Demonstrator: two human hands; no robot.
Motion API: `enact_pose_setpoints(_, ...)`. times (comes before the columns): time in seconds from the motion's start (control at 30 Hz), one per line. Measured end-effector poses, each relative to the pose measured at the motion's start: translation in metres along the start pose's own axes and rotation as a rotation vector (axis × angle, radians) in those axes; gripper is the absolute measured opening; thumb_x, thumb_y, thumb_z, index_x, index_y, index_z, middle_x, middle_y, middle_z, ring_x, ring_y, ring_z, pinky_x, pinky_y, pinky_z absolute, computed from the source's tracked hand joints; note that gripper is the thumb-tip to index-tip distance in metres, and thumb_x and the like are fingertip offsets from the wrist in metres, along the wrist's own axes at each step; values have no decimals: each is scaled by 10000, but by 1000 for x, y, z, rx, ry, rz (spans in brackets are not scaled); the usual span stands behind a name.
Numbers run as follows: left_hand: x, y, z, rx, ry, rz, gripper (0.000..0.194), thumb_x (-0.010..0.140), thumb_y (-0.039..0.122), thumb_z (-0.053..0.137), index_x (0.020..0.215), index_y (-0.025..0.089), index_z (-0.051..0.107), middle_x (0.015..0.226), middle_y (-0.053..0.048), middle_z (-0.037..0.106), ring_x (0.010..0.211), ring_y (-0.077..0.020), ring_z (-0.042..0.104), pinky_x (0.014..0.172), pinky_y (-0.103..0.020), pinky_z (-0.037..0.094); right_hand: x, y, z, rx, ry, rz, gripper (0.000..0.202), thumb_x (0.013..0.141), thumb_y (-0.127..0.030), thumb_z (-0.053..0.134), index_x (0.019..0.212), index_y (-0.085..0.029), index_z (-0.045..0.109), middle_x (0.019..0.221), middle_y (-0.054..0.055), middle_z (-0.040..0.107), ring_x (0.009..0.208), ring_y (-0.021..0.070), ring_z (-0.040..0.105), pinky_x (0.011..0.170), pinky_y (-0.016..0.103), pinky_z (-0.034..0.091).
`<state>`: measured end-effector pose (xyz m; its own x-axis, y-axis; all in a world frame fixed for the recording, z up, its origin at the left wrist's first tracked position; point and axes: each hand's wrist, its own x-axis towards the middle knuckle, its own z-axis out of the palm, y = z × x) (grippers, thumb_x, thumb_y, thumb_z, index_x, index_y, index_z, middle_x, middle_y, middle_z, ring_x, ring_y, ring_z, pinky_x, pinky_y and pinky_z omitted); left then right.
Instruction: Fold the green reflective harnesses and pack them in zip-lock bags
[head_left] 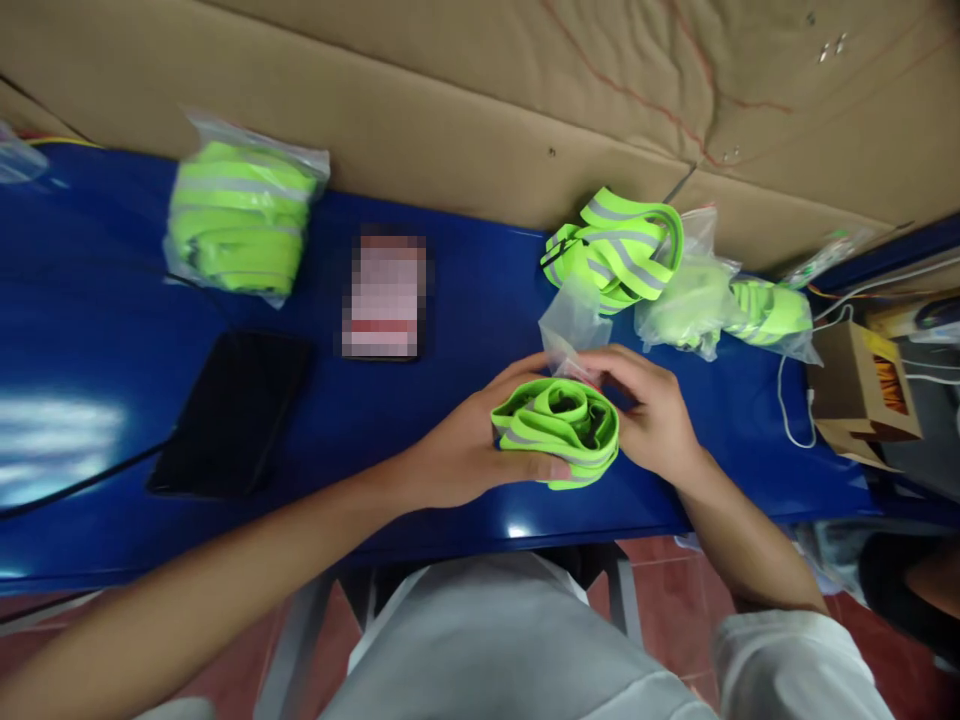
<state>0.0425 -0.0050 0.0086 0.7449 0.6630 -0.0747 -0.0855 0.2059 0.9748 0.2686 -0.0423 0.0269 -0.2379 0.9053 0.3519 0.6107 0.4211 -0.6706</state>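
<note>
My left hand (480, 450) is wrapped round a rolled neon-green strap (559, 425) with grey reflective stripes, its thumb across the near side. My right hand (649, 405) is at the roll's right and far side, fingers curled at a clear plastic bag (574, 325) that stands up behind the roll. Its fingertips are partly hidden by the roll. Beyond the hands lies a loose heap of the same green strap (619, 245).
On the blue table (457, 260) are a filled bag of green straps (244, 215), a blurred-out phone (384, 300) and a dark tablet-like device (232, 415). More bagged straps (769, 310) and a cardboard box (859, 385) stand at the right. A cardboard-covered wall (450, 130) runs behind.
</note>
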Motion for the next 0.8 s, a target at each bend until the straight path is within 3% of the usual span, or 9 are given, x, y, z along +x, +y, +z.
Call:
enact_pose_setpoints(0.13,2,-4,1,-164,84,-47,838,748,350,925,1479,224,535,1417,-110,670,1332,-292,642,1175,-436,519,-7,7,1,-143,105,-97,414,987,-152,619,1378,-273,680,1143,78,710,997,185,703,855,323,599)
enact_pose_setpoints(0.2,2,-7,2,-95,114,-46,816,754,383,921,1472,235,562,1486,-115,624,1402,-306,587,1222,-452,476,-11,7,4,-214,136,-125,468,997,-139,593,1440,-284,644,1109,79,695,1003,192,697,868,337,601)
enact_pose_setpoints(0.3,-1,-7,2,124,155,12,753,758,434,913,1434,262,631,1661,-95,437,1566,-340,382,1318,-484,345,-13,3,8,-276,180,-119,509,1009,-133,573,1498,-270,587,1078,82,680,970,189,682,854,337,602)
enact_pose_setpoints(0.37,-3,-6,0,243,108,55,755,763,446,907,1451,300,631,1727,-54,314,1621,-347,263,1337,-485,312,-13,-1,9,-245,227,-65,469,987,-160,640,1443,-268,620,1010,62,679,874,180,666,781,324,603)
enact_pose_setpoints(0.47,-6,-5,-1,306,-15,61,813,779,465,890,1515,367,559,1755,-10,234,1634,-341,232,1331,-469,338,-15,-4,8,-152,242,-43,325,932,-167,741,1239,-268,705,914,21,687,761,154,642,689,293,581)
enact_pose_setpoints(0.63,-7,-6,3,334,-25,91,866,776,454,895,1548,364,514,1736,-19,288,1640,-338,213,1348,-474,300,-17,-7,2,-192,200,-185,349,931,-107,732,1239,-271,743,1021,33,758,866,162,719,781,296,609)
enact_pose_setpoints(0.73,-9,-4,9,346,26,47,906,816,453,860,1603,334,428,1738,-32,289,1649,-310,188,1356,-457,274,-18,-8,0,-228,245,-142,346,924,-143,755,1229,-302,778,1002,31,749,849,169,721,749,302,616)
enact_pose_setpoints(0.8,-10,-1,13,349,100,-9,843,823,478,847,1567,310,489,1726,-41,320,1635,-307,235,1352,-450,282,-19,-9,1,-215,282,-99,332,906,-136,775,1189,-308,799,977,26,744,835,165,713,735,298,614)
